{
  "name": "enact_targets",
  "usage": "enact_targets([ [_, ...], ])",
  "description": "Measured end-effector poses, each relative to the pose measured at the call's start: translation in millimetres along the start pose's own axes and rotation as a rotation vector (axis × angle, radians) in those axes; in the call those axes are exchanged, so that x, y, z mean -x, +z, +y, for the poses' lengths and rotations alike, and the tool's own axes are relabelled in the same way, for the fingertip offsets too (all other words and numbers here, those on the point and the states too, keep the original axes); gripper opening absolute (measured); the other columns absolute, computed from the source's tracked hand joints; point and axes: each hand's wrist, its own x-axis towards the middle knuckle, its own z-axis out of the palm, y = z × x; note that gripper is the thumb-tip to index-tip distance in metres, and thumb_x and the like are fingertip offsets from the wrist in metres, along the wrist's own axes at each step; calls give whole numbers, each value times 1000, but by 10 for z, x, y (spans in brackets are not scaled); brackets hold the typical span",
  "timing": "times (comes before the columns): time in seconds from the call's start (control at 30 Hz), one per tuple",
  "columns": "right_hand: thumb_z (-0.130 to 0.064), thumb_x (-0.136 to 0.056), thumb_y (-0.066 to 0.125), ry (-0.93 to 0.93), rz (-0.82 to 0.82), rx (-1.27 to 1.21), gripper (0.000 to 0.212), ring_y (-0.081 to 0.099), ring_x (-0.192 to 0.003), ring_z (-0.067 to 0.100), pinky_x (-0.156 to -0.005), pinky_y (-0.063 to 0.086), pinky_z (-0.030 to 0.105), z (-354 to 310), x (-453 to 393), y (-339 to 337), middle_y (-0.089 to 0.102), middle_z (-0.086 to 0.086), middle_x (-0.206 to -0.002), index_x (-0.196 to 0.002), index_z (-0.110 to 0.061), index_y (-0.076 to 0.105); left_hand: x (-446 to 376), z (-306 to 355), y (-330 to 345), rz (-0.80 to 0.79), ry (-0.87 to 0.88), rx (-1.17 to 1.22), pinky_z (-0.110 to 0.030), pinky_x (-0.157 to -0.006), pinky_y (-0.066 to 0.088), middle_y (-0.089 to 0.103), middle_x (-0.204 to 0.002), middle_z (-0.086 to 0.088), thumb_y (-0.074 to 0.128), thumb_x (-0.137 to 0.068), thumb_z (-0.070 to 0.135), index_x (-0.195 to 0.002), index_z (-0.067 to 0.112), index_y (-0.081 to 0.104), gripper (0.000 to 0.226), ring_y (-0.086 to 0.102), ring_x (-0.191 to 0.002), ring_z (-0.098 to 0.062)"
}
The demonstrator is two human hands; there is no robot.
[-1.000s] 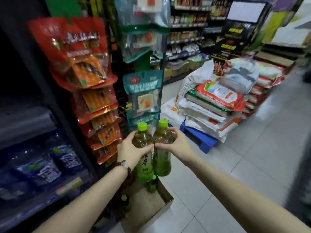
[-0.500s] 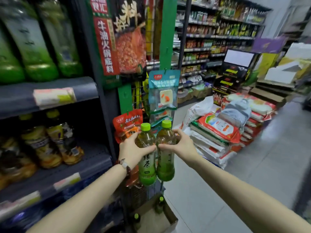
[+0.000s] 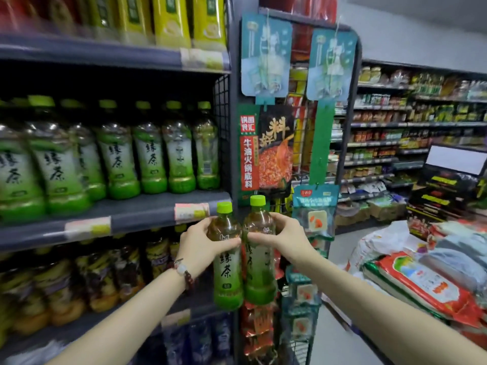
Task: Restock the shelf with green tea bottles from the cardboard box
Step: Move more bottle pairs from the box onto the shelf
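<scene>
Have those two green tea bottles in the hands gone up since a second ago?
Yes. The two bottles rose: earlier they hung just above the cardboard box on the floor; now their caps reach the edge of the green tea shelf, and the box is out of view.

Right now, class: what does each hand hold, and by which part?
The left hand grips one green tea bottle around its upper body, below the cap. The right hand grips a second green tea bottle likewise.

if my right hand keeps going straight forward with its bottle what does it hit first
Probably the hanging snack packets on the end rack, just beyond the right hand and its bottle; depth is unclear.
</scene>
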Motion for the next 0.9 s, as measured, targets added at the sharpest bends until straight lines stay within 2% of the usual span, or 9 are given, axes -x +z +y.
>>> enact_targets([
  [0.17, -43, -62, 87, -101, -69, -20, 43, 67, -93, 4, -87, 54, 27, -567, -156, 291, 69, -17, -97, -98, -31, 66, -22, 152, -619, 116, 0, -12, -26, -86, 53, 70, -83, 18, 86, -55, 43, -89, 38, 64, 41, 65, -86, 1],
  [0.3, -49, -58, 87, -203, -88, -34, 69, 63, -111, 12, -99, 50, 38, -1041, -318, 536, 68, -10, -116, -116, -18, 66, -80, 263, -1119, 216, 22, -23, -25, -85, 52, 66, -83, 23, 86, -52, 48, -92, 31, 64, 49, 61, -83, 6],
  [0.43, -51, -59, 86, -268, -99, -55, 61, 65, -104, 9, -95, 51, 29, -1479, -467, 786, 68, -15, -109, -108, -19, 67, -149, 357, -1585, 268, 37, 21, -31, -84, 57, 73, -91, 11, 86, -50, 47, -89, 35, 65, 46, 69, -87, -6],
  [0.5, -43, -65, 85, -301, -110, -61, 42, 63, -95, 3, -85, 49, 19, -1685, -480, 885, 66, -21, -99, -96, -25, 65, -192, 427, -1794, 298, 65, 10, -32, -85, 56, 73, -97, 9, 86, -50, 48, -103, 28, 66, 60, 69, -90, -7],
  [0.53, -43, -64, 85, -316, -113, -54, 38, 66, -93, 5, -84, 52, 21, -1769, -510, 931, 70, -19, -95, -93, -26, 67, -212, 455, -1887, 317, 84, -11, -33, -87, 56, 72, -101, 8, 85, -49, 50, -113, 22, 65, 73, 68, -93, -8],
  [0.6, -49, -60, 85, -347, -90, -49, 42, 70, -94, 9, -90, 55, 33, -1932, -556, 1035, 75, -10, -93, -92, -25, 72, -236, 516, -2061, 368, 103, -48, -31, -89, 54, 70, -105, 7, 84, -47, 54, -123, 17, 59, 88, 65, -96, -9],
  [0.7, -60, -54, 84, -398, -56, -59, 58, 68, -100, 11, -93, 54, 39, -2133, -645, 1204, 74, -7, -100, -100, -26, 71, -271, 599, -2272, 425, 119, -91, -23, -81, 52, 69, -99, 9, 84, -54, 50, -117, 19, 63, 73, 65, -95, -8],
  [0.8, -78, -41, 77, -440, -4, -75, 96, 65, -109, 16, -95, 53, 43, -2249, -735, 1347, 71, -4, -112, -117, -22, 65, -333, 635, -2414, 496, 133, -162, -37, -97, 50, 67, -118, 3, 77, -42, 71, -127, 20, 58, 100, 61, -112, -15],
  [0.9, -82, -39, 73, -471, 37, -80, 104, 63, -112, 17, -96, 53, 43, -2288, -791, 1447, 69, -2, -117, -123, -21, 62, -349, 627, -2451, 543, 136, -159, -40, -103, 46, 62, -128, -2, 79, -50, 63, -135, 18, 50, 100, 56, -121, -18],
])
